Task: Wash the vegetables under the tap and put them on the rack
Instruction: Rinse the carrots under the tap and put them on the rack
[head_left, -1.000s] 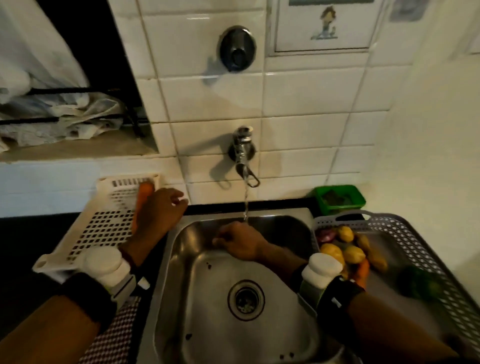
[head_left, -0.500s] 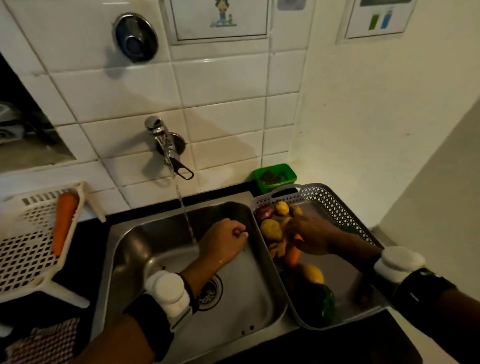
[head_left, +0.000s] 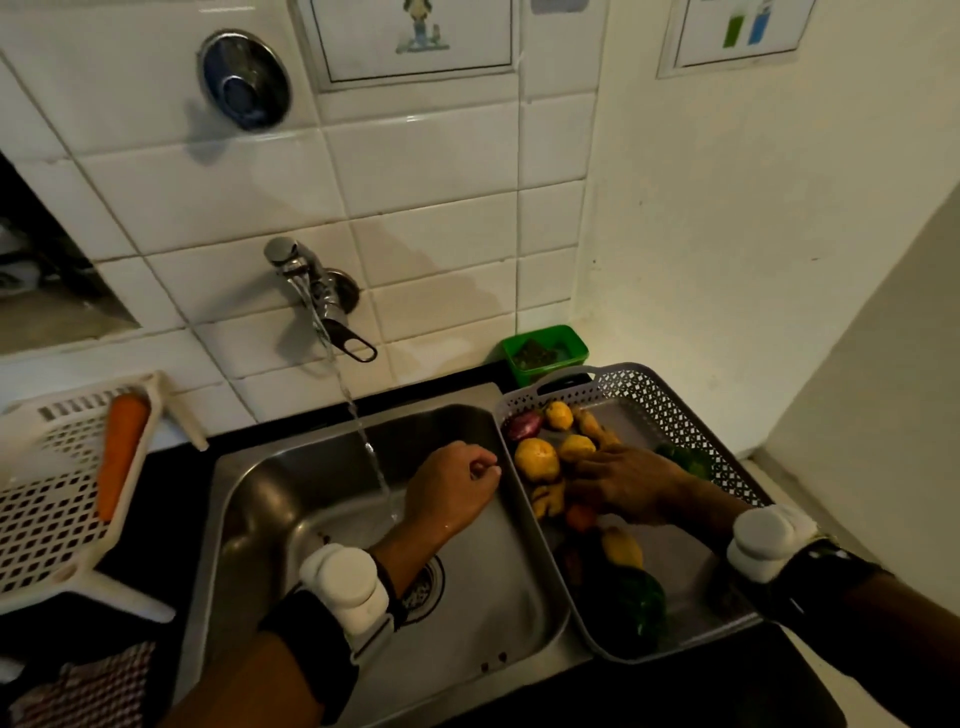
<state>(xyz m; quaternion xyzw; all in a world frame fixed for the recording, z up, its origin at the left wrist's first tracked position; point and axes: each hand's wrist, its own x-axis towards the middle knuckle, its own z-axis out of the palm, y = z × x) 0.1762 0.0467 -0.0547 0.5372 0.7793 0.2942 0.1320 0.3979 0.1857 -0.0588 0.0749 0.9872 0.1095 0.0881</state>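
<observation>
Water runs from the wall tap into the steel sink. My left hand hangs over the sink just right of the stream, fingers loosely curled and holding nothing. My right hand is down in the grey perforated basket, its fingers curled over an orange carrot among the vegetables. Around it lie a yellow potato, a red onion and a green pepper. On the white rack at the left lies one carrot.
A small green container stands against the tiles behind the basket. A checked cloth lies on the dark counter below the rack. The right wall runs close beside the basket.
My left hand left the carrot on the rack and came over the sink. My right hand moved from under the tap into the basket. The view swung right.
</observation>
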